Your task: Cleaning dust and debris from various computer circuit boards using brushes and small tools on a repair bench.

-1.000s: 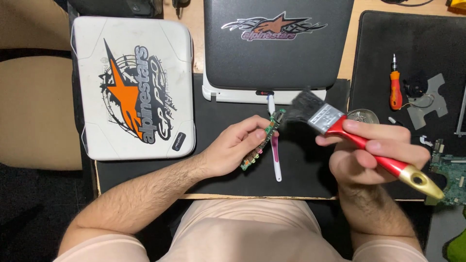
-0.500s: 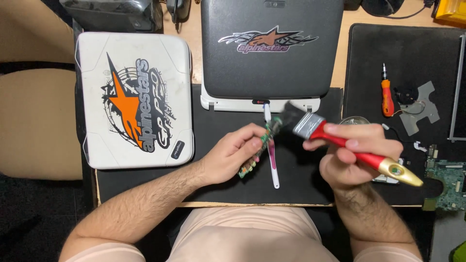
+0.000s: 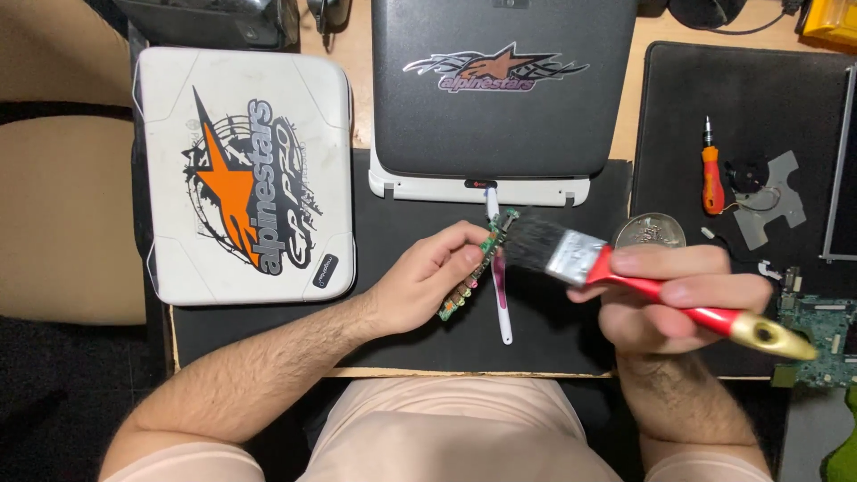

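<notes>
My left hand [image 3: 427,284] holds a narrow green circuit board [image 3: 476,268] tilted over the black mat [image 3: 402,339]. A paintbrush [image 3: 625,281] with a red handle, metal ferrule and black bristles is gripped in my right hand [image 3: 674,299]. Its bristles touch the upper end of the board. Under the board lies a white and pink toothbrush [image 3: 500,295] on the mat.
A white laptop with an orange sticker [image 3: 241,174] lies at the left, a dark laptop [image 3: 502,85] at the top middle. At the right are a round metal tin [image 3: 649,230], an orange screwdriver [image 3: 711,170], a small fan on a plate [image 3: 759,183] and a green motherboard [image 3: 817,326].
The brush bristles have moved left and down onto the upper end of the board. My left hand keeps the board in about the same place.
</notes>
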